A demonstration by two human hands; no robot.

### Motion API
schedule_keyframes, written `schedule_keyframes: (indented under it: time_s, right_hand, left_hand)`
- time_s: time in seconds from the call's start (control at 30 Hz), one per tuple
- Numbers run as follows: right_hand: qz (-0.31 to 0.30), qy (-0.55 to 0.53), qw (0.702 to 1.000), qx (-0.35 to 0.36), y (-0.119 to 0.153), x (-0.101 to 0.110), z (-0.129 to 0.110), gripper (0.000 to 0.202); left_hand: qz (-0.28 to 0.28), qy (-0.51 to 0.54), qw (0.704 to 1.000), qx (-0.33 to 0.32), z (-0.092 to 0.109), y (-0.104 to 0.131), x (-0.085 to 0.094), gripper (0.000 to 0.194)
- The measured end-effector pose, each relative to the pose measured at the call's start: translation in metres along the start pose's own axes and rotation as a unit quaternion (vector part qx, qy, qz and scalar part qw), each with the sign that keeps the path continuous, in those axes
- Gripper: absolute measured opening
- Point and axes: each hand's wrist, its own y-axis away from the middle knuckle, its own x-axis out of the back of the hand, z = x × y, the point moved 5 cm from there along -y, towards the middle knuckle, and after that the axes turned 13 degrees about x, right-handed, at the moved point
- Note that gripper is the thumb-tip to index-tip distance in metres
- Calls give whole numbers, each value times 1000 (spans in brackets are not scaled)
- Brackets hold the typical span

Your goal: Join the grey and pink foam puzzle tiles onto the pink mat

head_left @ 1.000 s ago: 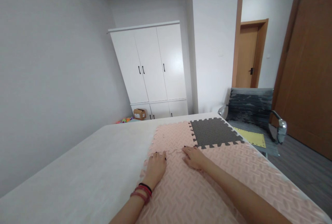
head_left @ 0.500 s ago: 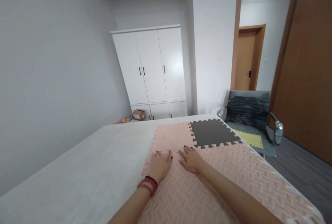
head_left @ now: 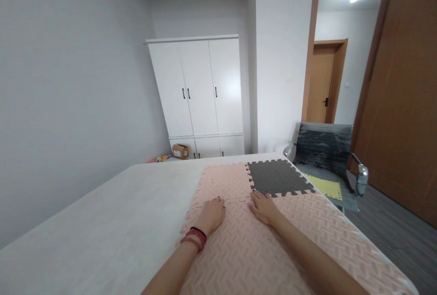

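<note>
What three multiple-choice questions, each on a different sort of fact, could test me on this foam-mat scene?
1. Where is the yellow foam mat piece?
A. on the grey office chair
B. on the white wardrobe
C. in the left hand

2. What colour is the jigsaw-edged foam tile at the far corner?
A. blue
B. dark grey
C. green

3. How are both hands?
A. clenched fists
B. raised high
C. flat on the pink foam mats

Answers: 1 A, it lies on the chair seat; 2 B, dark grey beside pink; 3 C, the right hand and the left press palm-down.
</note>
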Motion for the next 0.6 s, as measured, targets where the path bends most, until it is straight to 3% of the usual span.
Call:
schedule_keyframes:
  time_s: [0.17, 0.3, 0.4, 0.6]
  right_hand:
    - [-3, 34, 999, -10, -23, 8, -1, 61]
    - [-2, 64, 998, -13, -42, 7, -11, 71]
    - [0, 83, 997, -7, -41, 2, -21, 73]
    - [-13, 86, 996, -4, -36, 9, -8, 54]
  left_hand:
    - [0, 6, 1000, 23, 2, -20, 2, 34]
    - [5, -5, 998, 69, 28, -27, -1, 41]
    - [-8, -27, 991, 130, 49, -29, -9, 46]
    - [-12, -48, 984, 169, 57, -30, -17, 54]
